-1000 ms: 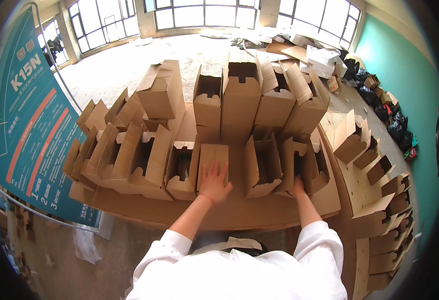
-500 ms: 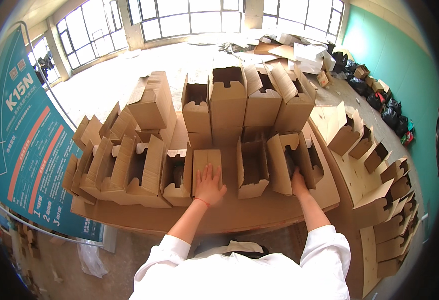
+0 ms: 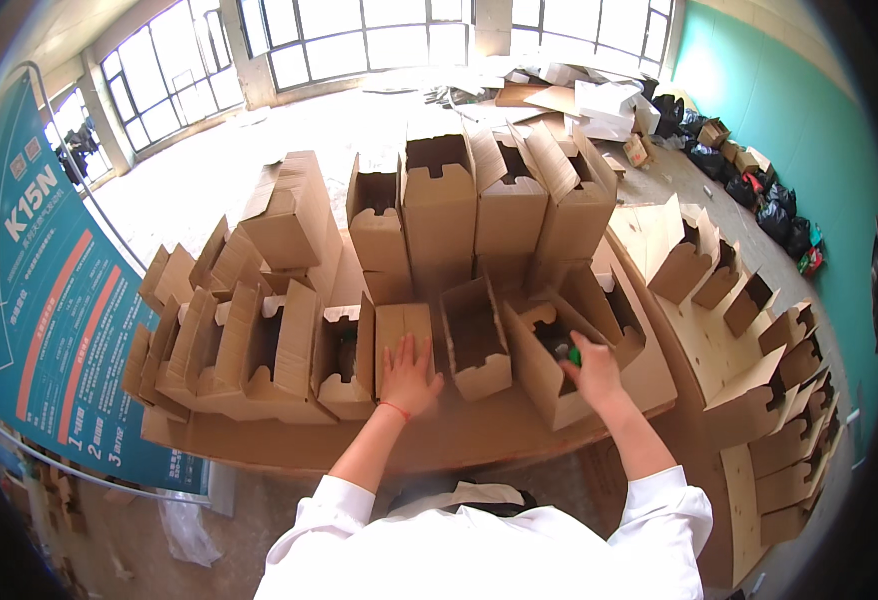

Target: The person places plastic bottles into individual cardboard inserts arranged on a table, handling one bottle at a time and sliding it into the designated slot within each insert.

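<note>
We now have our right hand raised to the mouth of a brown, open-topped cardboard box, where half a second ago it reached deeper inside. Between thumb and fingers it pinches a small bright-green object, its kind too small to tell; the grip is narrow. The box now leans, its top toward eleven o'clock, so the object sits in view at the opening and the work seems to have passed from reaching in to handling it.

Our left hand stays flat, fingers slightly spread, on a brown closed cardboard carton, gripping nothing.

From our right hand, a brown open cardboard box stands just beside the leaning one at ten o'clock, and taller boxes block eleven. Room shows at eight, along the strip of brown cardboard-topped table; its near edge curves close at six.
</note>
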A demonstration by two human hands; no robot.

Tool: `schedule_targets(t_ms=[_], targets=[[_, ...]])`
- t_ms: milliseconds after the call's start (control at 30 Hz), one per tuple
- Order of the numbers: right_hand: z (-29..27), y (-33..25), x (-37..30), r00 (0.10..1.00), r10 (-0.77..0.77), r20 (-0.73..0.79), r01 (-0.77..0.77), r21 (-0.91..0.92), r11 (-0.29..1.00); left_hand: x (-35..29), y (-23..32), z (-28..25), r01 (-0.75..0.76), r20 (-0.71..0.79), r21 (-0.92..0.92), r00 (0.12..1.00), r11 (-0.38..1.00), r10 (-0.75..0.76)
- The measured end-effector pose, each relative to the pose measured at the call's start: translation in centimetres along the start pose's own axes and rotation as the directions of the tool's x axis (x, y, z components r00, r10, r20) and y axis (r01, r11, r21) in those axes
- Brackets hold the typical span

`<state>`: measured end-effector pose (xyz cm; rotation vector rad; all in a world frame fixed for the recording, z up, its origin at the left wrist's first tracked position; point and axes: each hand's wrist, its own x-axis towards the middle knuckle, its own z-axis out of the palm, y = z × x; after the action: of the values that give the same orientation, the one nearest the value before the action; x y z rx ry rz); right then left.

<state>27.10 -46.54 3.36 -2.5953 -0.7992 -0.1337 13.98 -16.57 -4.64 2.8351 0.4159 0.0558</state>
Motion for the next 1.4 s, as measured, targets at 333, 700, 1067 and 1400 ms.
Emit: schedule_targets(t_ms=[333, 700, 1067, 1400], targets=[[-1.3, -0.5, 2.7, 0.986, 0.116, 0.121, -0.097, -0.157, 0.983, -0.3, 3.7, -3.2, -0.094, -0.216, -0.159, 0.975, 0.983, 0.058], [-9.3, -3.8, 0.4, 0.880, 0.078, -0.468, 0.032, 0.223, 0.974, 1.3, 8.5, -2.7, -0.107, -0.129, -0.286, 0.989, 0.952, 0.072], [-5.8, -12.9, 3.9, 0.888, -0.272, -0.372, 0.399, 0.323, 0.858, 2.8, 6.0, -3.7, -0.061, -0.157, -0.185, 0.987, 0.981, 0.032], [7.7, -11.6, 4.9, 0.675, -0.738, -0.027, 0.705, -0.274, 0.655, -0.8, 4.3, -3.9, -0.143, -0.185, -0.251, 0.978, 0.957, 0.097]])
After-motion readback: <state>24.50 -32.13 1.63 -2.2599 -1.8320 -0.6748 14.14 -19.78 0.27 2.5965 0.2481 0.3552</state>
